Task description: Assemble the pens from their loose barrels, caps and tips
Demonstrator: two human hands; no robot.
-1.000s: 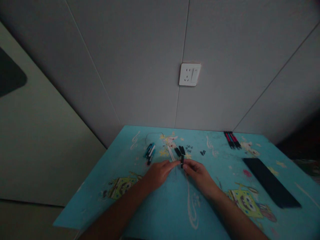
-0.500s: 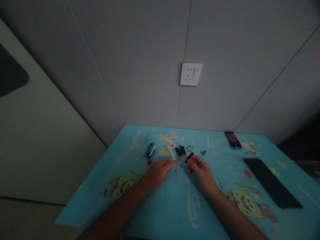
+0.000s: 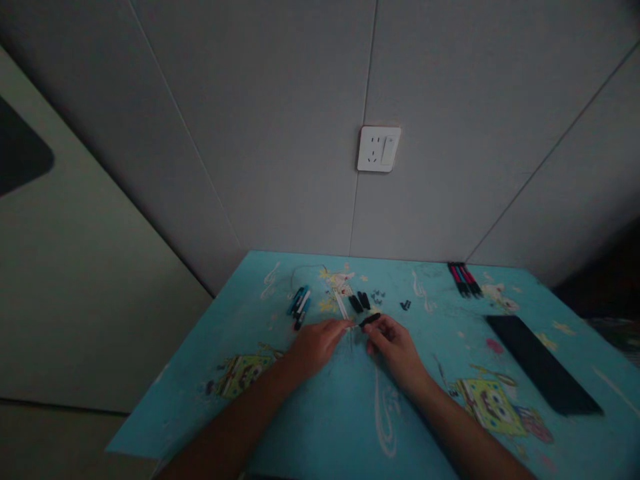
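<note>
Pinched in the fingers of my right hand [image 3: 396, 347] is a short black pen part [image 3: 371, 319], tilted with its lower left end towards my other hand. My left hand [image 3: 316, 344] is closed at the fingertips on a thin, pale, refill-like piece [image 3: 353, 327]. Its tip meets the black part or lies just beside it; I cannot tell which. Slim white sticks [image 3: 340, 304], like pen refills, lie just beyond my left fingers. Behind my hands rest thick black pen parts [image 3: 355, 303]. To the left is a bunch of blue, white and black pen barrels [image 3: 300, 305].
Small grey pieces [image 3: 379, 295] and small dark pieces [image 3: 405, 305] lie behind my right hand. Several pink, blue and black pens [image 3: 465, 280] are lined up at the back right. A black flat board [image 3: 543, 363] lies on the right of the patterned blue table [image 3: 320, 427].
My right hand has moved left with the black pen part, bringing it up to the thin piece in my left hand. The part now lies flatter.
</note>
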